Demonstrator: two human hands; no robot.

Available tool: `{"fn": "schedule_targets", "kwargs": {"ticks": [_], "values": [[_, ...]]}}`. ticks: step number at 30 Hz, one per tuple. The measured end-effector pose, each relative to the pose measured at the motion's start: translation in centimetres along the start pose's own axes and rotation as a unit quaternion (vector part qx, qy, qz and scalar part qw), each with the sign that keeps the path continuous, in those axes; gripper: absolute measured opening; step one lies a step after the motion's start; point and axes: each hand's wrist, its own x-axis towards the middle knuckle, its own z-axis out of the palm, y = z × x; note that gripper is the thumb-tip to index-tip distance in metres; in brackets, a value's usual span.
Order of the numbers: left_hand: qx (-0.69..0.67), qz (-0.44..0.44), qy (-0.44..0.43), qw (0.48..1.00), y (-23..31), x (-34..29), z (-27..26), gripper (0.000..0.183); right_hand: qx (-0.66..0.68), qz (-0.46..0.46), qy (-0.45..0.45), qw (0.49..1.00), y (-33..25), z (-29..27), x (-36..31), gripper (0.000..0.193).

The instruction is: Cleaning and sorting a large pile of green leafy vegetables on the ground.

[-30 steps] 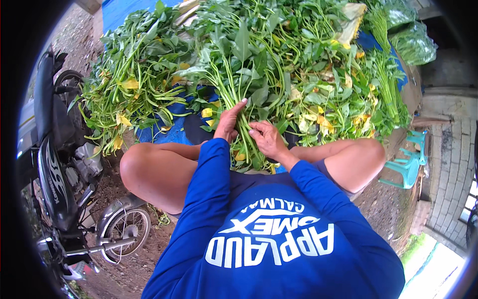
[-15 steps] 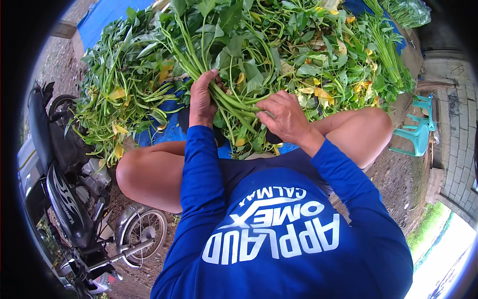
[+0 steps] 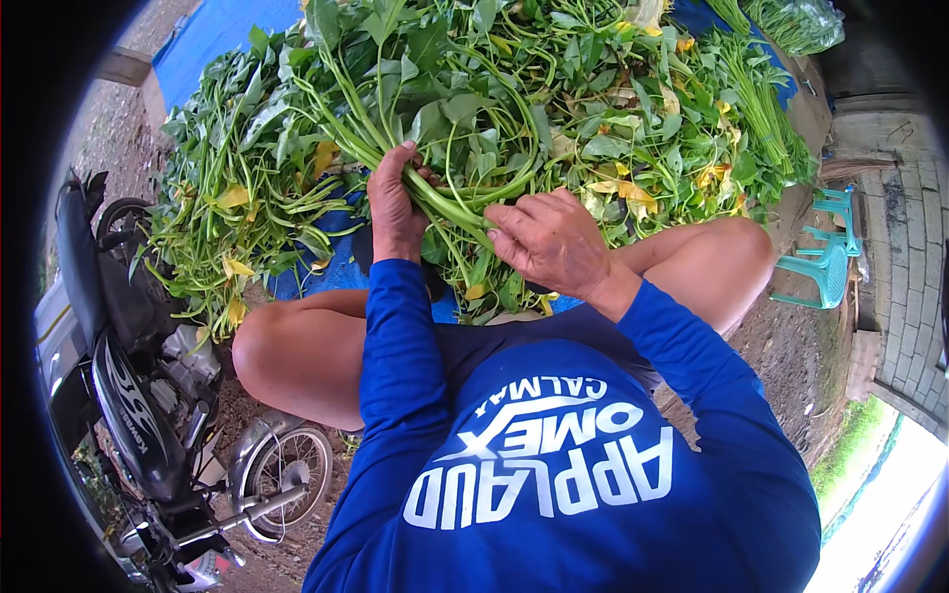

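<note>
My left hand (image 3: 397, 206) is closed around a bunch of long green leafy stems (image 3: 358, 138), thumb on top. The leafy ends point away from me to the far left, and the cut ends come back toward my lap. At those ends my right hand (image 3: 554, 237) pinches the stems (image 3: 460, 210) between thumb and fingers; one stem loops up and round between the hands. Beyond both hands spreads a heap of loose leafy greens (image 3: 593, 99) with yellowed leaves mixed in. My left fingertips are partly hidden behind the bunch.
The heap lies on a blue sheet (image 3: 213, 44) in front of my crossed legs. Bundled greens (image 3: 766, 109) lie at its right, near a clear plastic bag of greens (image 3: 801, 25). A motorcycle (image 3: 138, 395) stands at left. Teal plastic chairs (image 3: 825, 272) stand at right by a block wall (image 3: 905, 247).
Both hands have shifted slightly left with the bunch. My right hand has come closer to the left one along the stems, and a stem now curves in a loop beside them.
</note>
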Motion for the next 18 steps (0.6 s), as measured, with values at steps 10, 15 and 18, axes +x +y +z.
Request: {"fn": "schedule_targets", "kwargs": {"ticks": [10, 15, 18], "values": [[-0.029, 0.054, 0.036, 0.997, 0.4, 0.5, -0.3, 0.016, 0.03, 0.007, 0.107, 0.994, -0.9, 1.2, 1.4, 0.013], [0.03, 0.108, 0.068, 0.991, 0.8, -0.1, -0.4, 0.013, 0.025, 0.081, 0.012, 0.996, -1.5, 1.3, 1.8, 0.014], [0.09, 0.137, 0.056, 0.985, 0.7, -0.8, 1.5, 0.016, 0.203, 0.073, -0.186, 0.959, 4.1, 5.6, -0.7, 0.02]]}}
